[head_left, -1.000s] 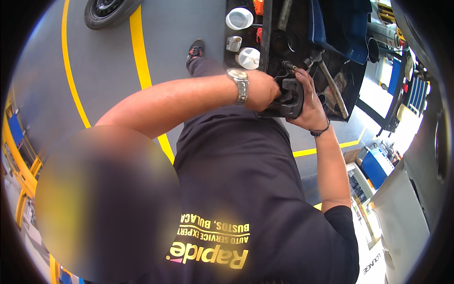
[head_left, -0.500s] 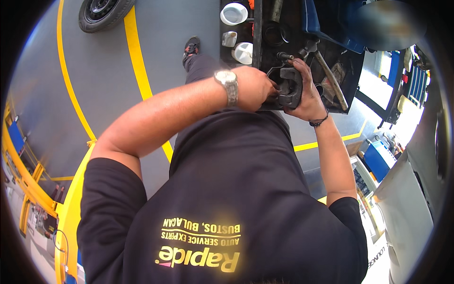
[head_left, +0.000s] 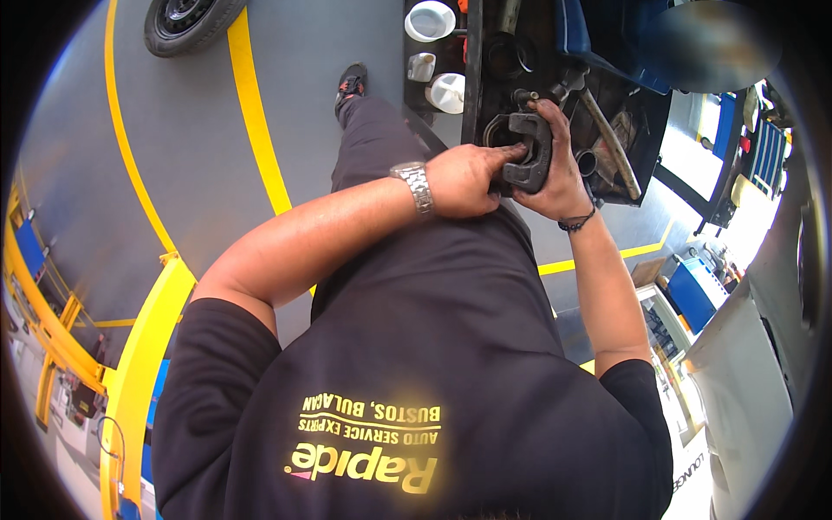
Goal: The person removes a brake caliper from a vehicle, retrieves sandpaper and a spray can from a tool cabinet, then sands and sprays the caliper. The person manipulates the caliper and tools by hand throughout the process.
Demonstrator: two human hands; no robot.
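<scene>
Held in right hand (head_left: 562,178), just right of center in the upper half of the frame: dark metal part (head_left: 539,169), C-shaped, hollow side facing left of frame, above the near edge of a black tray (head_left: 472,82). Grasped from the right, with one finger laid along the outer edge and the palm against the lower corner. Seen from the left, meeting the same part: left hand (head_left: 468,179), back of hand up, index finger stretched toward the hollow, other fingers bent beneath. Cannot tell whether anything is pinched under that palm; hidden from view. Worn on left wrist: metal watch (head_left: 416,188). Worn on right wrist: dark bracelet (head_left: 578,220). In the tray, right of the part: hammer (head_left: 614,147), wooden handle slanting down to the right. Above, toward the top edge of the frame: blue bin (head_left: 574,33). Left of the tray, in a column at top center: round white tub (head_left: 430,22), small pale bottle (head_left: 421,67), white container (head_left: 447,93). At upper left of the frame: tire (head_left: 192,28) on gray floor (head_left: 186,130), near a yellow stripe (head_left: 258,130).
</scene>
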